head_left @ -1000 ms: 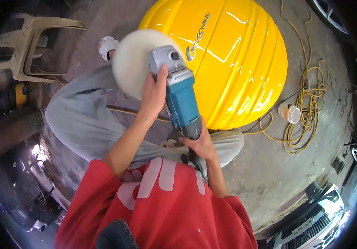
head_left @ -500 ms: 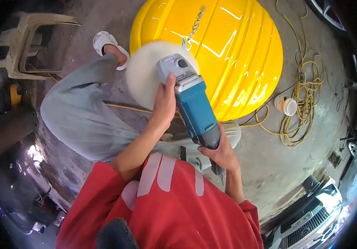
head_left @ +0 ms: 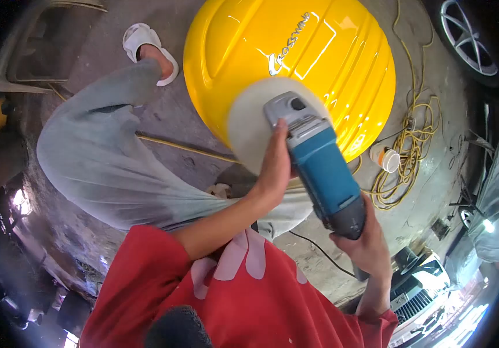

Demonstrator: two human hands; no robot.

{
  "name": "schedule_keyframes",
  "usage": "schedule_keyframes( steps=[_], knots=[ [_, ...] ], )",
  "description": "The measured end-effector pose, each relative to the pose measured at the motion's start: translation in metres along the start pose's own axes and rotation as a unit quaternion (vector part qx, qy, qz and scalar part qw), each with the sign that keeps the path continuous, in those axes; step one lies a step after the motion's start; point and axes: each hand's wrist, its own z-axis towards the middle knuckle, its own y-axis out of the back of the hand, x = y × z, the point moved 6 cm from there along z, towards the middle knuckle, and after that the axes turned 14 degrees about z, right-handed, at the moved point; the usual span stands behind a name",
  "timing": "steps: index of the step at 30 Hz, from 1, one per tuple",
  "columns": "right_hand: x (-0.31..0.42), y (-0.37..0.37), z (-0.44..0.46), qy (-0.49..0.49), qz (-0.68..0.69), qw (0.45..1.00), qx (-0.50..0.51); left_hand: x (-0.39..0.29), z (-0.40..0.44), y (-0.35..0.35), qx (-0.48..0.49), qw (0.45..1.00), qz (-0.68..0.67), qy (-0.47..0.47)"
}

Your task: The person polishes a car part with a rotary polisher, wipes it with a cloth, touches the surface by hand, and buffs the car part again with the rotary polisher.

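Observation:
A teal and grey power polisher (head_left: 326,168) is held in both hands, its round white pad (head_left: 249,124) over the near left edge of a glossy yellow ribbed panel (head_left: 342,64). My left hand (head_left: 276,162) grips the polisher near its metal head, thumb on top. Around the black rear handle, my right hand (head_left: 368,243) is closed. The pad looks blurred, and whether it touches the panel cannot be told. Silver "Crosswind" lettering (head_left: 290,43) stands on the yellow surface.
Coiled yellow cord (head_left: 409,153) and a white tub (head_left: 388,160) lie right of the panel. A plastic chair (head_left: 0,64) is at upper left, a wheel (head_left: 467,37) at upper right, a car front (head_left: 417,298) at lower right. My legs (head_left: 104,156) surround the near floor.
The polisher and both hands have moved right and slightly down in view. The pad has gone from the panel's left side to its near edge, and a black cord now shows.

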Motion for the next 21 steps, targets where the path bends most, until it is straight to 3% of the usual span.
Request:
schedule_keyframes(
  steps=[7, 10, 13, 17, 19, 21],
  knots=[
    [0.022, 0.011, 0.009, -0.103, 0.051, 0.993, 0.001, -0.015, 0.009, -0.015, 0.069, 0.997, -0.024, 0.006],
    [0.008, -0.009, 0.008, -0.038, 0.068, 0.996, 0.042, -0.015, -0.016, 0.014, -0.03, 0.998, 0.023, 0.056],
    [-0.002, -0.04, 0.009, -0.101, 0.12, 0.984, 0.091, -0.005, -0.025, 0.044, -0.037, 0.999, 0.018, 0.005],
    [-0.036, -0.085, 0.012, -0.077, 0.195, 0.97, 0.12, -0.001, -0.03, 0.076, -0.079, 0.992, 0.096, 0.016],
    [-0.043, -0.1, 0.015, -0.075, 0.224, 0.964, 0.12, -0.007, -0.021, 0.085, -0.109, 0.973, 0.2, -0.022],
    [-0.044, -0.101, 0.02, 0.009, 0.209, 0.977, 0.034, -0.022, -0.006, 0.081, -0.11, 0.959, 0.257, -0.047]
  ],
)
